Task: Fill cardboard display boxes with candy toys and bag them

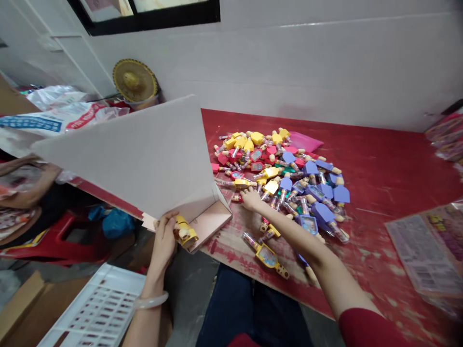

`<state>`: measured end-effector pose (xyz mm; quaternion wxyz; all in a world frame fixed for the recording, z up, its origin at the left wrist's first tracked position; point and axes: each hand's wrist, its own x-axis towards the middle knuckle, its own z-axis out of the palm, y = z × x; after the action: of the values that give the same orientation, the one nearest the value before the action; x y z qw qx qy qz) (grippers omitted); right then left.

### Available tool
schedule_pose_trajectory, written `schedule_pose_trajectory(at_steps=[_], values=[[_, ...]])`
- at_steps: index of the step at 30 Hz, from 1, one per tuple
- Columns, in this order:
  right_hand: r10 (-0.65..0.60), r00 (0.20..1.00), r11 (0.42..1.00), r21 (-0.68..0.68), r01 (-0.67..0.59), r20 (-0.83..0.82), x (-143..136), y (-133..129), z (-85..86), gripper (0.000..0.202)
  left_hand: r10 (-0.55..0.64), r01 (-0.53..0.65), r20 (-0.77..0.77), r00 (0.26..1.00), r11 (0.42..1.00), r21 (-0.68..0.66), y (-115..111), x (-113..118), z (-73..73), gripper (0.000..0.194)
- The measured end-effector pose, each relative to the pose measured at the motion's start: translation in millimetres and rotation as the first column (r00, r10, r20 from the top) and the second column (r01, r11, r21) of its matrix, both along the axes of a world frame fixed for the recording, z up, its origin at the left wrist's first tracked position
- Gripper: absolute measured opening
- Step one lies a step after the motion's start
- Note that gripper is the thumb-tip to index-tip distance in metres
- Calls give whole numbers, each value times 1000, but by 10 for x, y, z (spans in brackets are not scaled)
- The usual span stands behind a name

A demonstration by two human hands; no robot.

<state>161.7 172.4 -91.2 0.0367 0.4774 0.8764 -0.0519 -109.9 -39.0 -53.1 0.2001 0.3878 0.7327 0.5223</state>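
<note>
My left hand [166, 236] is closed around a yellow lolly-shaped plastic toy [186, 232] at the near side of an open cardboard box [217, 219]. The box's large white lid [144, 154] stands raised behind that hand. My right hand [251, 198] reaches to the left edge of a heap of similar toys, its fingers closed on a red toy [236, 198] that is mostly hidden. Purple toys [311, 168] lie at the heap's right and yellow ones [256, 138] at its back. Nearer me rests a single yellow toy with a clear tube [267, 255].
The heap lies on a worn red table [372, 168] against a white wall. A clear printed package [430, 241] is at the right, a pink bag [306, 142] behind the heap. A white crate [104, 303] stands low left; another person's arm [39, 180] shows at far left.
</note>
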Motion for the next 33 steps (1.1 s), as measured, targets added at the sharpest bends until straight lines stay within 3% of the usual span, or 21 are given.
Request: schedule_pose_trajectory(at_steps=[4,7,9,11,16,18,21,23,29,33], values=[[120,992,992,-34,-118,36,-35,-253,-42,29,29,-29,14,999,1000,10,75,49,59,34],[129,991,991,-31,-128,25,94,-363,23,43,55,-54,-41,998,998,32,82,52,17,35],[35,999,999,-3,-35,17,245,-303,124,47,52,-49,-63,997,998,46,82,41,-27,36],[-132,991,991,36,132,16,465,-147,249,37,51,-46,-86,995,997,63,88,27,-67,36],[-522,853,844,134,519,-16,1103,206,391,38,60,-53,-88,994,996,72,137,17,-142,35],[-561,826,816,127,563,-54,1234,224,349,44,56,-51,-78,995,996,74,168,33,-160,33],[-517,849,849,66,525,-113,1275,238,295,48,32,-27,-50,998,996,91,222,70,-175,30],[-531,835,841,29,540,-146,1273,310,304,45,6,-3,-26,1000,994,106,261,89,-184,29],[-727,670,686,-102,721,-151,1297,637,328,38,-17,24,-58,998,992,123,362,140,-197,29],[-743,624,666,-165,728,-242,1248,633,296,68,-71,77,-48,996,988,131,437,270,-152,28]])
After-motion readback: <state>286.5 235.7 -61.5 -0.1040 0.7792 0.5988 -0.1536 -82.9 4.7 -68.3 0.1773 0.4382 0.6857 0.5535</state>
